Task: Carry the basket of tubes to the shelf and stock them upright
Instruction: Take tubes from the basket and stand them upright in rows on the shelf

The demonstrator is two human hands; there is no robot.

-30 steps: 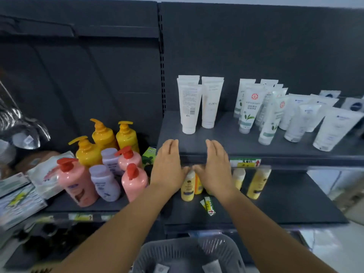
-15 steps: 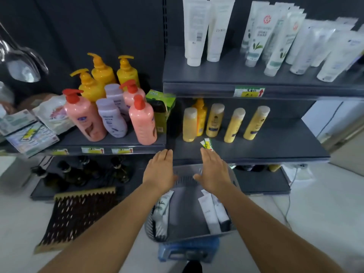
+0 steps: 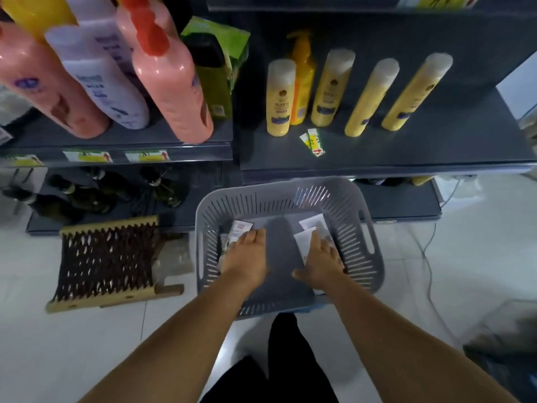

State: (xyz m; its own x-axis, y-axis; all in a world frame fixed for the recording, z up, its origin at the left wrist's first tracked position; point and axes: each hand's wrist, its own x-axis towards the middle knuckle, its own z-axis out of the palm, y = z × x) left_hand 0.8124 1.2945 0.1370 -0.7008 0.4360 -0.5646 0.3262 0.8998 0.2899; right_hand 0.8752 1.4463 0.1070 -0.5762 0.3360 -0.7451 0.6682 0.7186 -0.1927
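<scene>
A grey slotted basket (image 3: 279, 189) sits low in front of the shelf unit, on something blue (image 3: 318, 304). White tubes lie flat inside it. My left hand (image 3: 247, 258) is down in the basket's left side, fingers curled over a white tube (image 3: 240, 228) with a red mark. My right hand (image 3: 322, 263) lies on two white tubes (image 3: 303, 239) at the right side, thumb spread away from them. The shelf of standing tubes is out of view above; only its front edge (image 3: 348, 1) shows.
Behind the basket a dark shelf (image 3: 406, 154) holds yellow bottles (image 3: 280, 97) and loose price tags (image 3: 312, 141). Pink and lilac bottles (image 3: 171, 82) stand on the left shelf. A wooden lattice rack (image 3: 107, 257) lies on the floor left; a cable (image 3: 430, 257) runs right.
My view has dropped from the tube shelf to the basket. Both hands came down from the shelf edge into the basket and now rest on the tubes.
</scene>
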